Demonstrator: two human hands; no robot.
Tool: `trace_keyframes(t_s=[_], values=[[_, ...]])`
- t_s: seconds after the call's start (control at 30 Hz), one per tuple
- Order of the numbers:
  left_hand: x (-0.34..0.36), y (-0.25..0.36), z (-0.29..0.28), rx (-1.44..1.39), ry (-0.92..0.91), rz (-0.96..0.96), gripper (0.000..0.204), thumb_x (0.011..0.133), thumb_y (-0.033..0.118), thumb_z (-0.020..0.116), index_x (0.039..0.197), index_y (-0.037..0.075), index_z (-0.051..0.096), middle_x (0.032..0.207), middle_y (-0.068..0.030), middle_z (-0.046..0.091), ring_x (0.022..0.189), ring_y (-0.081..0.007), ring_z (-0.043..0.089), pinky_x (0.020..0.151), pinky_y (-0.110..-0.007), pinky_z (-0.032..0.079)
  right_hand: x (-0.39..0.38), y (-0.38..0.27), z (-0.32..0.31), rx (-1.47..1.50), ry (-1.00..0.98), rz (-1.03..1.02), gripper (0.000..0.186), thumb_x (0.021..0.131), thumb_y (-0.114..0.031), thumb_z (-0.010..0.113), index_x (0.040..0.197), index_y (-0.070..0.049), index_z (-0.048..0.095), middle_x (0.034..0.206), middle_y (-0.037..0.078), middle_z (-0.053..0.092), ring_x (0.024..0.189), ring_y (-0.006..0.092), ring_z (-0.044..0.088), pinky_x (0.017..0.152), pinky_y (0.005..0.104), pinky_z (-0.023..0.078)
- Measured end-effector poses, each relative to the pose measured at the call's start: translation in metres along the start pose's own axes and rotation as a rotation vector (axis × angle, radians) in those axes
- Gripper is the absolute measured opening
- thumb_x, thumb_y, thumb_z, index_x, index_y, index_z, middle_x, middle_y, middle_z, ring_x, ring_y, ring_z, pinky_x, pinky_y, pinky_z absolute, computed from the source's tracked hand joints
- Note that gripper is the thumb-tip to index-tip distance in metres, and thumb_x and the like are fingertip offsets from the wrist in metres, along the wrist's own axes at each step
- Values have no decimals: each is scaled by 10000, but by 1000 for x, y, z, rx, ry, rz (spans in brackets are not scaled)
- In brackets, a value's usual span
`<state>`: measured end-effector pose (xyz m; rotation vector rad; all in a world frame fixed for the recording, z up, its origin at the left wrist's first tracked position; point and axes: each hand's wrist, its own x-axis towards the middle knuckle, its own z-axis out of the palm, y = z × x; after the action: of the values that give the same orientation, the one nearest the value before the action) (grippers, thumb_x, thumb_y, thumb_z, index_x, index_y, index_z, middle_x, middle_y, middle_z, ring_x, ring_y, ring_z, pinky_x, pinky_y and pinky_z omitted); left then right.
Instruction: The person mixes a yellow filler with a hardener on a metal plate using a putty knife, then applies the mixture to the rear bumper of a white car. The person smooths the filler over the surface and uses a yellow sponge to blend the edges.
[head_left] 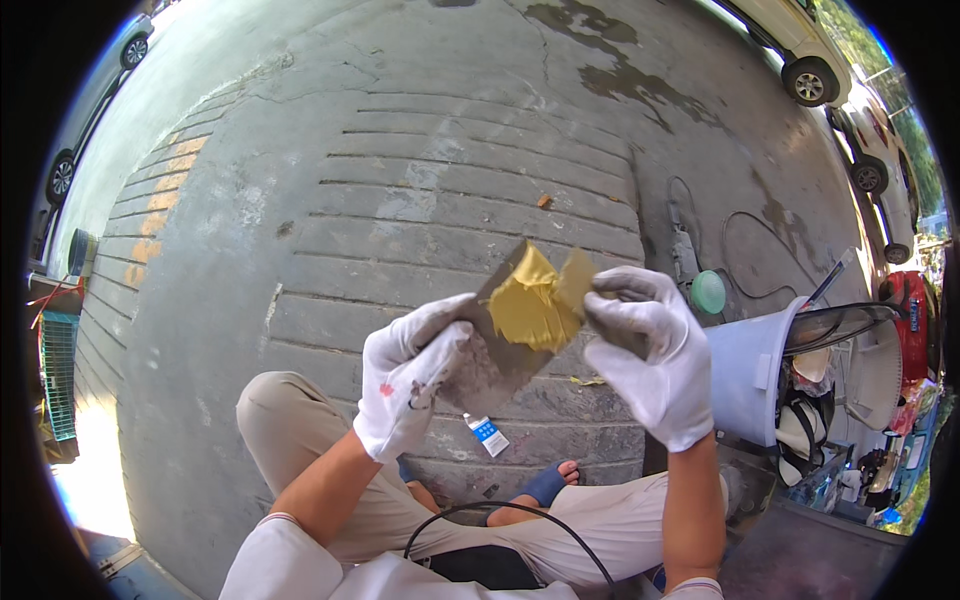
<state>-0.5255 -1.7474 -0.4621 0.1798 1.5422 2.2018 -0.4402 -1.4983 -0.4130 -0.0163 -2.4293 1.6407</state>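
From where I stand, a smeared grey board sits near the middle of the frame, with a thick yellow paste heaped over its upper right part. The gloved left hand, left of centre, has its grip clasped around the board's near edge. The gloved right hand, right of centre, appears to pinch a yellow-coated spreader at the paste's right edge; blur and the fingers hide exactly how the grip meets it.

The step looks like working the paste with the blade. To do that well, I'd hold the board firm and nearly level, thumb clear of the paste, and lay the spreader at a low slant. Short, pressing strokes that fold the heap onto itself would suit it better than stirring, since they should even out the colour and squeeze out air. I'd scrape both faces of the blade often and draw the paste in from the rim; too near the edge, it could slop onto the pale trousers or the ridged concrete floor beyond.
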Motion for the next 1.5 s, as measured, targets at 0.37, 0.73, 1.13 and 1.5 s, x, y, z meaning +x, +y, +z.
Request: trace_keyframes(t_s=[0.37,0.73,1.13,1.5], values=[[2,-20,6,10,242,394,335,1107,96,619,1420,-24,640,1056,43,666,940,-25,559,885,-189,458,-12,13,64,1817,-81,776,699,1068,-476,521,1596,-27,427,1525,296,547,1174,569,667,871,645,605],[19,-2,-10,815,-126,711,346,961,-42,632,1298,-5,704,1048,-123,767,883,-229,758,792,-301,589,-3,12,25,1642,-197,396,704,1048,-513,558,1569,-49,464,1517,244,552,1273,534,610,896,658,583],[1,-7,3,-36,19,-6,224,1068,137,679,1202,-36,729,948,66,678,810,-8,525,731,-182,423,-2,-5,6,606,-84,284,402,919,22,718,1320,54,731,1450,149,622,1282,177,622,1115,325,490],[-1,-17,15,144,30,-119,221,1058,138,692,1170,-49,732,929,56,670,818,-15,536,716,-197,435,0,-8,7,471,31,72,456,1075,-114,612,1484,82,568,1386,143,676,1190,166,687,1035,305,541]])
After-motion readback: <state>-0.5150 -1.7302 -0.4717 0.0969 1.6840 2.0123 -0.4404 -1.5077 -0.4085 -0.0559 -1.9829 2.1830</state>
